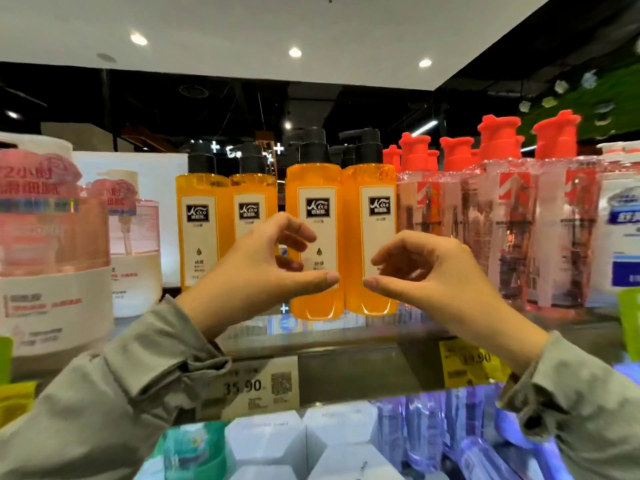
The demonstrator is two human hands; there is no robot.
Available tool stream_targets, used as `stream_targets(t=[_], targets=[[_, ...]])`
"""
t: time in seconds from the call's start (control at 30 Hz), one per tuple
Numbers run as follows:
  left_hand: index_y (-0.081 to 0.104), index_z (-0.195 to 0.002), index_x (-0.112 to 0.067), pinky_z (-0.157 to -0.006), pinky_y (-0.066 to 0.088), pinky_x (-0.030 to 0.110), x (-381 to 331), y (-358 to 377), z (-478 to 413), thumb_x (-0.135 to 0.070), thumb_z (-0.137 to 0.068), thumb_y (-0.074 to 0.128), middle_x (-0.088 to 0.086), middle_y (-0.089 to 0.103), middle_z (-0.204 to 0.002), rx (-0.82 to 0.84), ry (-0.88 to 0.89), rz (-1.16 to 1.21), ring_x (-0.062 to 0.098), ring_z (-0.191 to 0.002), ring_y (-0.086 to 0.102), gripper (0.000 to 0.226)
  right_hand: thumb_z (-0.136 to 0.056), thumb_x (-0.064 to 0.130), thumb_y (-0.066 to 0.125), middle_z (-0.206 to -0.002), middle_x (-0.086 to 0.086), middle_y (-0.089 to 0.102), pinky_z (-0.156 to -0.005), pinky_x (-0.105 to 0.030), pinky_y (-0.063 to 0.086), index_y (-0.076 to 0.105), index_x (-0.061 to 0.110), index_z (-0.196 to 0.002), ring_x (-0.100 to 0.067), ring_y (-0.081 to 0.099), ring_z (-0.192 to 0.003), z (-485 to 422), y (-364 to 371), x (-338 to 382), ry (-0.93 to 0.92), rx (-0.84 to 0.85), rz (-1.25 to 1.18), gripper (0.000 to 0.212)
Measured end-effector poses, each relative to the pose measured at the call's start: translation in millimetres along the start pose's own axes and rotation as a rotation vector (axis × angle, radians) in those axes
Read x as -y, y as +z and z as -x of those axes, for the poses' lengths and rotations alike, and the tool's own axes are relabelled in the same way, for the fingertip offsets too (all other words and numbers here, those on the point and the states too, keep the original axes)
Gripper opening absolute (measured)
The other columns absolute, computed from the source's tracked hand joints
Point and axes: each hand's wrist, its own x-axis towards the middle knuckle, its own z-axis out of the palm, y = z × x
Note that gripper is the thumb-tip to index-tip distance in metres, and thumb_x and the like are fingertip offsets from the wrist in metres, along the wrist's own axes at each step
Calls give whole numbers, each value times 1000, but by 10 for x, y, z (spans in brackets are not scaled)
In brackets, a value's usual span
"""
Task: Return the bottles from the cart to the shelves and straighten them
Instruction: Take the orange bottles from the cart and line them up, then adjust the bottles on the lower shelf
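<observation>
Two orange bottles (317, 188) upright, touching, at shelf (363, 344) front edge. In front of them left hand (263, 268) and right hand (426, 271), fingers half-curled, gripping nothing. Just right: red-capped bottles (512, 202); far left: pink jugs (52, 237), partly blurred.

The orange bottles (327, 223) have black pumps (313, 147) and white labels with a black badge. The clear bottles (512, 230) beside them have red caps (498, 133) and red-and-white stripes. The sleeves (138, 375) are grey-green, and one price tag (467, 365) is yellow.
</observation>
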Motion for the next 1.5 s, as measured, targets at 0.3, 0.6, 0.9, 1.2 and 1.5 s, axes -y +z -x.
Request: stream_targets(t=[0.3, 0.6, 0.9, 1.2, 1.5], targets=[[62, -105, -26, -79, 55, 17, -139, 203, 397, -40, -58, 73, -11, 67, -105, 45, 148, 152, 1, -92, 65, 50, -71, 23, 79, -92, 0, 67, -82, -27, 54, 64, 16, -103, -12, 65, -88, 542, -39, 253, -80, 61, -35, 35], [64, -96, -23, -76, 54, 17, -161, 719, 947, -34, -60, 75, -11, 68, -96, 188, 179, 235, 5, -90, 67, 39, -74, 13, 76, -91, -6, 66, -78, -28, 55, 66, 10, -99, -18, 64, -82, 1217, -269, 17, 14, 212, -72, 27], [60, -100, -26, -74, 50, 15, -21, 1820, 1141, -22, -74, 78, -15, 60, -96, 318, 268, 79, 4, -87, 59, 32, -78, 18, 77, -88, 5, 67, -80, -42, 53, 67, 25, -95, -16, 64, -82, 1868, -725, -848, 254, 337, 51, 21], [41, -126, -28, -92, 39, 30, 215, 2698, 902, -19, -80, 72, -2, 47, -119, 478, 263, -319, 17, -109, 47, 57, -79, 27, 68, -96, 13, 64, -75, -16, 48, 62, 33, -98, -5, 61, -85, 2056, -1235, -1491, 188, 497, 162, 21], [3, -147, -43, -106, 32, 37, 183, 3283, 699, -1, -89, 55, -10, 10, -156, 742, 302, -735, 22, -138, 18, 89, -88, 9, 63, -96, 16, 60, -79, -21, 48, 57, 38, -106, -6, 58, -92, 2174, -1676, -2205, 210, 619, 279, 35]])
